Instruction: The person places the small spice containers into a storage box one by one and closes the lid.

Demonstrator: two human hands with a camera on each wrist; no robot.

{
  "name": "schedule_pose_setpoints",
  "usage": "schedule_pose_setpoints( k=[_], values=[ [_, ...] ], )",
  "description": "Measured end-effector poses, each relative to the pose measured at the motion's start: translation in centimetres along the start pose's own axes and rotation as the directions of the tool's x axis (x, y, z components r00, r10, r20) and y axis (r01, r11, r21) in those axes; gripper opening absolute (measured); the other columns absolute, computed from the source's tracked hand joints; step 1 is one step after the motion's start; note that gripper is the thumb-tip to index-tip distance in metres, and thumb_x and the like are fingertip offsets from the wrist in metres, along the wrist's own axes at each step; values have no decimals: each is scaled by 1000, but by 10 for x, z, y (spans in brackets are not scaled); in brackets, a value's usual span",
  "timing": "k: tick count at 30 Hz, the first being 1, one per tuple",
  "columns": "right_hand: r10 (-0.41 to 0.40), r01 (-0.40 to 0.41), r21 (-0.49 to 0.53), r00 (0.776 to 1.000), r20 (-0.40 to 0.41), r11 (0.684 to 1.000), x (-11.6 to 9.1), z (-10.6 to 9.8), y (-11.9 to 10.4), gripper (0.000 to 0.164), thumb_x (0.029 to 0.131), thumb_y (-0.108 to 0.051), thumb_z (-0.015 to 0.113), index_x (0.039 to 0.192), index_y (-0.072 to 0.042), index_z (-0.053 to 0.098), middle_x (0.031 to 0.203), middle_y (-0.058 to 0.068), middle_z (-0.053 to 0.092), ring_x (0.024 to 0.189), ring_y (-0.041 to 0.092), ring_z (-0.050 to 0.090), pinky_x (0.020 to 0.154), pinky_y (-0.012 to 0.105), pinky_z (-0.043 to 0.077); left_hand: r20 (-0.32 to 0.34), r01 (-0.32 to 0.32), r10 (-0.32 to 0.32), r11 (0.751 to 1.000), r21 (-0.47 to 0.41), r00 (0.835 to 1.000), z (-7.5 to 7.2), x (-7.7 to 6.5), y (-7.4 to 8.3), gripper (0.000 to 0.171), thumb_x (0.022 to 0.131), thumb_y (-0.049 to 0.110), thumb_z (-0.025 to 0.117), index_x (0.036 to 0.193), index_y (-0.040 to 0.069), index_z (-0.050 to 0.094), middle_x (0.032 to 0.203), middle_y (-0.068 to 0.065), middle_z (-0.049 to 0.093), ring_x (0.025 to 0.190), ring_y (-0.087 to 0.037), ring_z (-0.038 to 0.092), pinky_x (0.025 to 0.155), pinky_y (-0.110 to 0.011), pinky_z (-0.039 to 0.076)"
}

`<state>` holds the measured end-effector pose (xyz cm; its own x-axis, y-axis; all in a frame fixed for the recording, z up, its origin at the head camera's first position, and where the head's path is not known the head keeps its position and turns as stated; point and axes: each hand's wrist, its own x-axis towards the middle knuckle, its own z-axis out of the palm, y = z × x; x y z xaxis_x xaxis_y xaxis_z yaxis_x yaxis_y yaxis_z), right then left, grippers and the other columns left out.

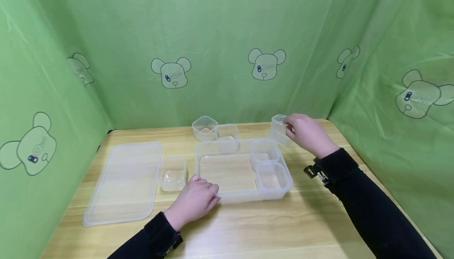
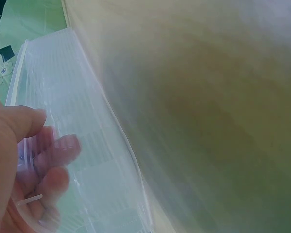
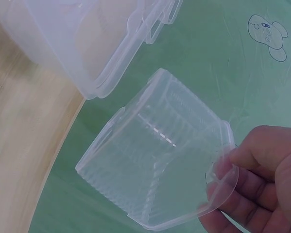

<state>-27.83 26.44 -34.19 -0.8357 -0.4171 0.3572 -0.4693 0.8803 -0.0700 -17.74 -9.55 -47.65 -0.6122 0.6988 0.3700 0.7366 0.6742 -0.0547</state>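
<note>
My left hand [image 1: 195, 200] grips the near-left part of a large clear rectangular plastic box [image 1: 241, 196]. In the left wrist view its thumb lies outside the box wall [image 2: 99, 141], and its fingers show through the plastic. Beyond the box's far-right corner, my right hand [image 1: 307, 135] pinches a small clear plastic cup [image 1: 278, 132] by its rim. The right wrist view shows this squarish cup [image 3: 150, 155] tilted, with nothing seen inside it. Two similar cups stand inside the box at its right end, a rear cup [image 1: 264, 154] and a front cup [image 1: 272, 178].
A flat clear lid [image 1: 122, 184] lies on the wooden table [image 1: 248, 231] at left. One small cup [image 1: 172, 176] stands between lid and box. Behind the box are two more cups, a left one [image 1: 204, 129] and a right one [image 1: 227, 133]. Green curtains [image 1: 220, 22] surround the table.
</note>
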Motion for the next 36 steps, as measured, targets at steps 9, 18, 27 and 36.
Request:
schedule_pose_setpoints(
  k=[9,18,27,36],
  values=[
    [-32,32,-9,999,-26,999,2,0,-9,17,88,0,59,101,2,70,85,8,64,75,23,57,67,39,50,9,0,0,1000,3,1000,-1,0,0,26,94,37,67,77,23,54,69,13,60,64,-9,56,71,-30,37],
    [-81,81,-3,996,-42,997,4,2,-24,16,88,-1,60,99,0,71,82,5,63,75,22,56,66,37,49,-3,2,-2,1000,-6,1000,0,0,0,26,93,37,69,77,23,54,69,12,60,64,-9,56,72,-30,38],
    [-123,123,-3,991,-48,992,7,3,-38,13,88,-1,61,97,-2,70,82,5,62,75,22,57,65,37,50,4,4,-4,1000,-7,1000,-1,-1,1,25,93,37,69,77,23,55,70,12,61,64,-9,56,72,-30,38],
    [-145,145,14,988,-45,989,9,5,-49,15,88,-2,61,100,-1,70,88,7,66,81,24,61,69,38,53,14,3,-3,1000,-8,1000,-2,0,1,26,94,37,68,77,22,55,70,11,62,65,-10,58,72,-31,38]
  ],
)
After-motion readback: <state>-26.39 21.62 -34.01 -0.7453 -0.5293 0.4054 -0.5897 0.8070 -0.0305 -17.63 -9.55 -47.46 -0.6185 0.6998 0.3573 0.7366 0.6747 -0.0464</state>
